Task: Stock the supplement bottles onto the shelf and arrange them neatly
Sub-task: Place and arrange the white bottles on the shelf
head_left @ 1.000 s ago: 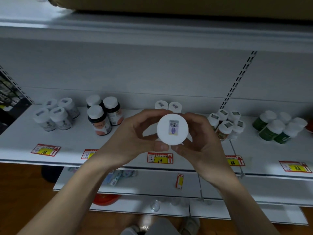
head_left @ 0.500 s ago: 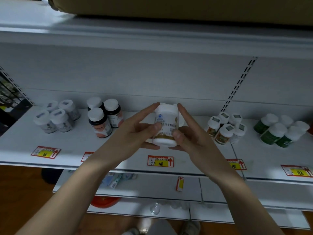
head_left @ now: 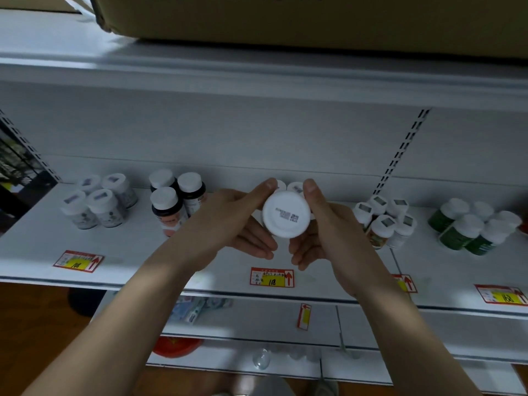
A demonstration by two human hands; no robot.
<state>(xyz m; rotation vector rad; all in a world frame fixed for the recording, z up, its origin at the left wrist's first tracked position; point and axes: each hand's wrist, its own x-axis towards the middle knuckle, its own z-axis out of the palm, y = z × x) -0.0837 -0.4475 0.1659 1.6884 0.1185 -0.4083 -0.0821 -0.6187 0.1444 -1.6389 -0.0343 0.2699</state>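
Left hand point(head_left: 228, 221), right hand point(head_left: 328, 230) face each other, fingers point(head_left: 264, 187) pinching.

Over the shelf point(head_left: 200, 270), the held bottle point(head_left: 286, 214) sits between the left hand point(head_left: 228, 227) and right hand point(head_left: 328, 232). Behind it stand two bottles point(head_left: 295, 186). Left of it stand three bottles point(head_left: 177, 195); right, a cluster point(head_left: 384, 221). A price tag point(head_left: 272, 277) lies before it.

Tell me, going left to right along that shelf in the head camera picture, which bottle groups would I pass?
Grey-labelled bottles → dark bottles with white caps → white bottle held between left hand and right hand → small white bottles → green bottles.
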